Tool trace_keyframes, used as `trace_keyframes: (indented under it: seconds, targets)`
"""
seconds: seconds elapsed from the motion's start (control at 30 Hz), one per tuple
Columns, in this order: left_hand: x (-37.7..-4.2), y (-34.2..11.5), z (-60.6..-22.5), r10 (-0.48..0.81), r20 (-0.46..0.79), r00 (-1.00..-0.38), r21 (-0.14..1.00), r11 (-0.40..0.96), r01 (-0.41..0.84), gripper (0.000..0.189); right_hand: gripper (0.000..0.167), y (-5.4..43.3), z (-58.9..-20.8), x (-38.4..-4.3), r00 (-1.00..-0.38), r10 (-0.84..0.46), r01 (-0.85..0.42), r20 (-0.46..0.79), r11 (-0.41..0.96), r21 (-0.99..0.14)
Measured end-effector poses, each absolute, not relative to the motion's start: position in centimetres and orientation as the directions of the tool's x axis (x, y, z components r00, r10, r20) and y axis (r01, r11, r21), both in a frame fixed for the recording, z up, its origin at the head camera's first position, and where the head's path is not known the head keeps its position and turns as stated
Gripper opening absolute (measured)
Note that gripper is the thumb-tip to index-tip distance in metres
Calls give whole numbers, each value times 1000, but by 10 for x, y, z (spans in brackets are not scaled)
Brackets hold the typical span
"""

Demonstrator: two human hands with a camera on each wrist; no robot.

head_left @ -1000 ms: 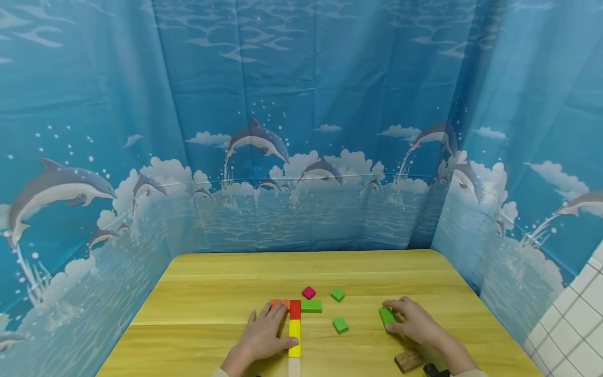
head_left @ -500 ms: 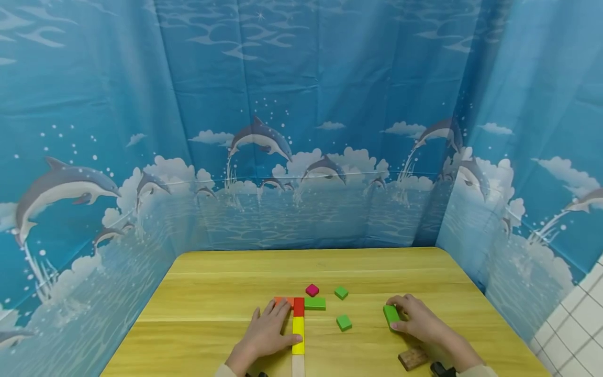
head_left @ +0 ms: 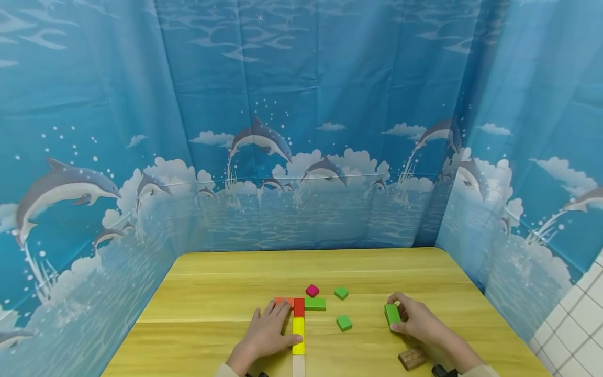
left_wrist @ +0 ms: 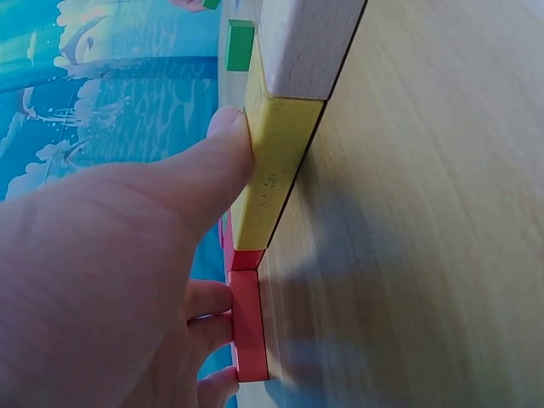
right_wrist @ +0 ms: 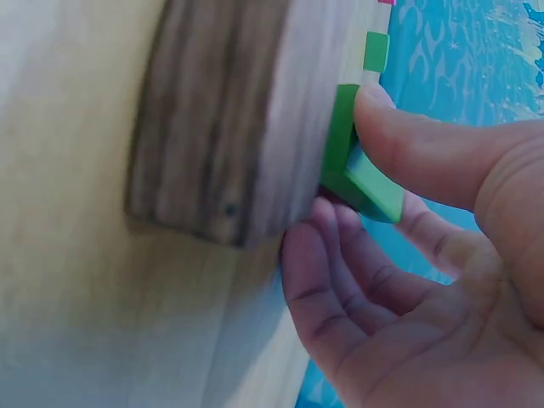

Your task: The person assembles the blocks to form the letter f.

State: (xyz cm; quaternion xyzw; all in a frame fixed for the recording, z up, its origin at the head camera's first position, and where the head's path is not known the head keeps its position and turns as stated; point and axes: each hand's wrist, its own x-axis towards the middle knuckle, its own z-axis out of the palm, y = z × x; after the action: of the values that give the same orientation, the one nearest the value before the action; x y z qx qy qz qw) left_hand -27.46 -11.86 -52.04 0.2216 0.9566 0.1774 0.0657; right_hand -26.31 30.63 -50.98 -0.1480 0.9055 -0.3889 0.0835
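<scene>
My left hand lies with fingers extended, fingertips on the orange block and thumb against the yellow block. A red block joins these two, and another green block lies against its right side. Below the yellow one, a pale wooden block continues the line toward me. Over on the right, my right hand pinches a long green block between thumb and fingers. In the right wrist view that green block is tilted, its lower end among the fingers.
Two small green blocks and a pink block lie between the hands, toward the back. A brown wood-grain block sits just below the right hand. Blue dolphin curtains surround the wooden table.
The right fingers have drawn in around the green block, which has turned slightly more upright. My left hand keeps its place on the blocks. The head view has shifted a little.
</scene>
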Motion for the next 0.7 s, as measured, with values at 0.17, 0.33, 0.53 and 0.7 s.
trace_keyframes:
  seconds: [0.17,0.33,0.53,0.7]
  targets:
    - [-274,-120,-519,450,-44,-892,375,835,402,96,50,305,-513,-261,-945,-327,-213,-7,631,-746]
    - [-274,-121,-518,461,-38,-887,382,827,413,96,47,307,-516,-262,-947,-322,-212,7,607,-766]
    - [-275,-120,-519,456,-27,-890,377,829,413,96,38,306,-513,-262,-954,-301,-172,4,535,-827]
    - [-274,-119,-521,447,-45,-894,374,837,400,96,37,300,-507,-261,-956,-293,-155,-1,505,-849]
